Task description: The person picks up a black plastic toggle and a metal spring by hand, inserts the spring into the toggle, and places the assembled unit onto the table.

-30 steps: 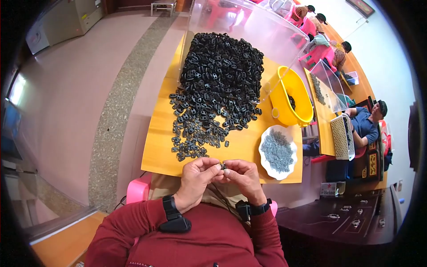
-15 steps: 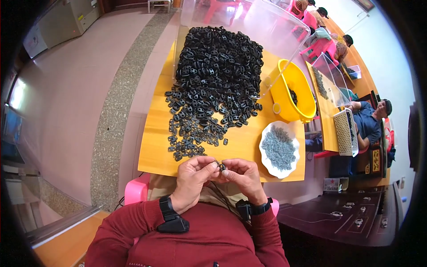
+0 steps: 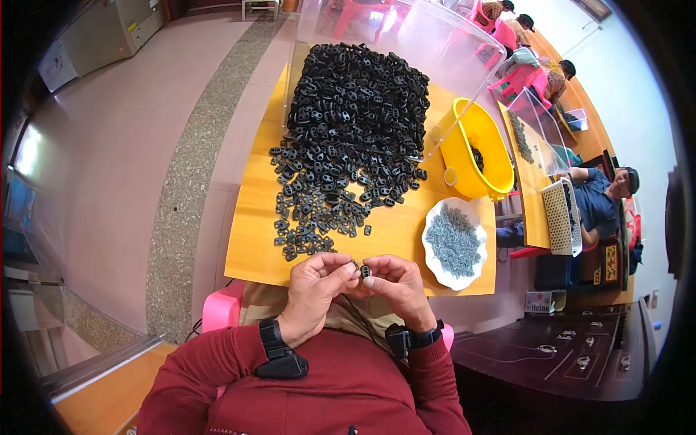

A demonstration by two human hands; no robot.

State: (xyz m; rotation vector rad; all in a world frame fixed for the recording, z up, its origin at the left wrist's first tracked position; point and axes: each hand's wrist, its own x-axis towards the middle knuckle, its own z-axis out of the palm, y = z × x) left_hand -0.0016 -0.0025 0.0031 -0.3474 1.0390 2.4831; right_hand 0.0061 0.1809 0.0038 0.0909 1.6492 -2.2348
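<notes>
At the near edge of the surface [image 3: 250, 254]: my left hand [image 3: 315, 296] and my right hand [image 3: 401, 288] meet, bare, fingertips close together.
Right fingers: thumb and index grasp a black oval piece [image 3: 365, 272], smooth, rounded at the ends and pierced by holes.
Left fingers: thumb and index are pinched on a small dark piece [image 3: 354, 264], just beside the oval one; its exact shape is too small to tell.
Surface finish: yellow-brown, wood-like, flat, lightly reflective.
Bulk stock: a dense heap of black pieces [image 3: 355, 101], rounded, hard-looking, with paired holes; it spreads toward me into a thin scatter of single pieces.
Clear bin [image 3: 453, 32]: transparent, glossy, thin-walled, around the far part of the heap.
White dish [image 3: 475, 276]: scalloped rim, smooth; on my right, filled with fine grey pieces [image 3: 454, 243], slender and metallic-looking.
Yellow tub [image 3: 460, 139]: glossy, oblong, beyond the dish; dark pieces lie inside.
My sleeves [image 3: 210, 377]: maroon, ribbed at the cuffs; black straps circle both wrists.
</notes>
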